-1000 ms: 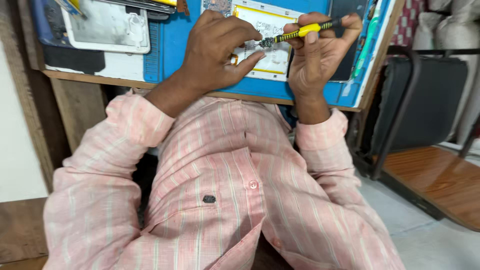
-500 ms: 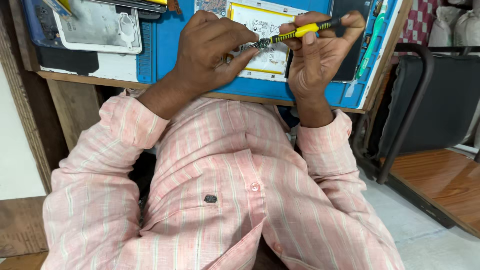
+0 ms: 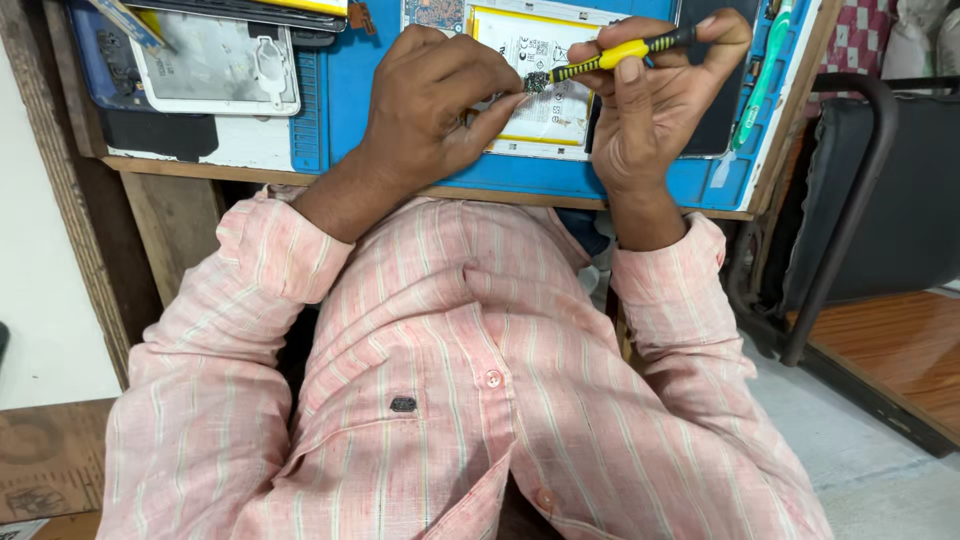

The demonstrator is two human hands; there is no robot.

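Observation:
My right hand (image 3: pixel 655 95) grips a small yellow-and-black screwdriver (image 3: pixel 620 52), its tip pointing left at a tiny dark component (image 3: pixel 537 81). My left hand (image 3: pixel 435 95) pinches that component between thumb and fingertips. Both hands hover over an opened phone (image 3: pixel 545 70) with a white-and-yellow battery, which lies on a blue work mat (image 3: pixel 350 110) at the desk's front edge. My pink striped shirt fills the lower part of the head view.
A silver phone back cover (image 3: pixel 215 65) lies on the mat at the left, beside dark phone parts. A green tool (image 3: pixel 762 70) rests at the mat's right edge. A black chair (image 3: pixel 870 190) stands to the right over a wooden floor panel (image 3: pixel 900 350).
Both hands have stayed together over the phone; the view has shifted slightly and the screwdriver tip remains at the small part.

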